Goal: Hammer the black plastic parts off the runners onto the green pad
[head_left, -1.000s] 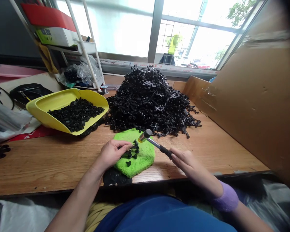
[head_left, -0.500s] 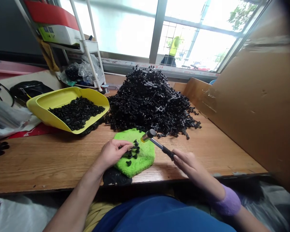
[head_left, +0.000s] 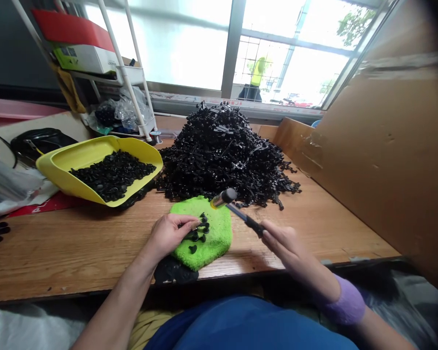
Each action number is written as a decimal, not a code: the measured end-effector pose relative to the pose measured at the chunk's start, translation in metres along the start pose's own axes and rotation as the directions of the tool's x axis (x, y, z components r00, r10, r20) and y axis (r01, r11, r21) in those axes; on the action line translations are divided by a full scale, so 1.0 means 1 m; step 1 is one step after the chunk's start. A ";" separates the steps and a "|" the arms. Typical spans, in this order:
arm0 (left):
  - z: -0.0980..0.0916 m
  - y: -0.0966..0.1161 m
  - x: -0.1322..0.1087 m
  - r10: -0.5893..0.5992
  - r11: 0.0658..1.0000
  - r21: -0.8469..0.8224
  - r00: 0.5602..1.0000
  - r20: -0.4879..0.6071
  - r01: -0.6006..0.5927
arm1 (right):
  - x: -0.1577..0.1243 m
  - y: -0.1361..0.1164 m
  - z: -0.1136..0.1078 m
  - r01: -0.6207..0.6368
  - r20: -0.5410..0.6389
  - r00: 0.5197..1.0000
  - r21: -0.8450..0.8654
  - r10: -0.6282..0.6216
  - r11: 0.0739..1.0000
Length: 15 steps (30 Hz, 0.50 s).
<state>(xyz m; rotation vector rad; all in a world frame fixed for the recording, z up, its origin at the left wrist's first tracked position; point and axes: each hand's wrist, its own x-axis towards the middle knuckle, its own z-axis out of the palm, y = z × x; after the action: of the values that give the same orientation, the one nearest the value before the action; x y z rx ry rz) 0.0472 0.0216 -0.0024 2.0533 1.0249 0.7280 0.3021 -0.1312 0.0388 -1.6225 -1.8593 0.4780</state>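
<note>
My left hand (head_left: 171, 233) is closed in a pinch on a small black plastic part (head_left: 203, 225) over a green cloth pad (head_left: 219, 238). Several small black round-headed pieces (head_left: 193, 249) lie on the pad beside my fingertips. My right hand (head_left: 282, 240) grips the dark handle of a small hammer (head_left: 224, 198). The hammer's head, black at one end and yellow at the other, is raised above the pad, a little apart from the black parts. The far ends of what my left hand pinches are partly hidden by my fingers.
Behind the pad rises a large heap of black plastic parts (head_left: 222, 155). A yellow scoop-shaped tray (head_left: 58, 167) of small black pieces stands to the left. A white shelf rack (head_left: 131, 75) is at the back left; a cardboard sheet (head_left: 394, 141) walls the right side.
The hammer head has risen slightly off the pad. My left hand keeps its pinch in nearly the same place. The whole view has shifted a little.
</note>
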 end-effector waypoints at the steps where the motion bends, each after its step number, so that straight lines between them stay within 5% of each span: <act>1: 0.000 0.000 0.000 -0.002 1.000 -0.003 1.000 0.003 0.002 | 0.000 -0.001 0.000 0.009 -0.018 1.000 -0.007 -0.009 1.000; 6: -0.002 0.000 -0.001 -0.005 0.999 0.046 1.000 0.006 0.005 | -0.001 -0.001 0.002 -0.032 0.153 0.986 -0.189 0.061 0.981; 11: -0.003 -0.001 0.001 -0.001 0.998 0.069 1.000 0.027 0.000 | 0.000 -0.001 0.001 -0.009 0.027 1.000 -0.072 0.011 0.997; 15: -0.004 0.000 0.003 -0.025 0.996 0.084 0.999 0.041 0.021 | 0.005 -0.004 0.002 -0.009 0.157 0.986 -0.243 0.049 0.970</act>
<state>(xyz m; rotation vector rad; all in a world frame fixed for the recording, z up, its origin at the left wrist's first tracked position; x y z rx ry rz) 0.0457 0.0254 0.0003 2.1154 1.0695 0.6371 0.2975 -0.1264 0.0406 -1.8183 -2.0843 0.4202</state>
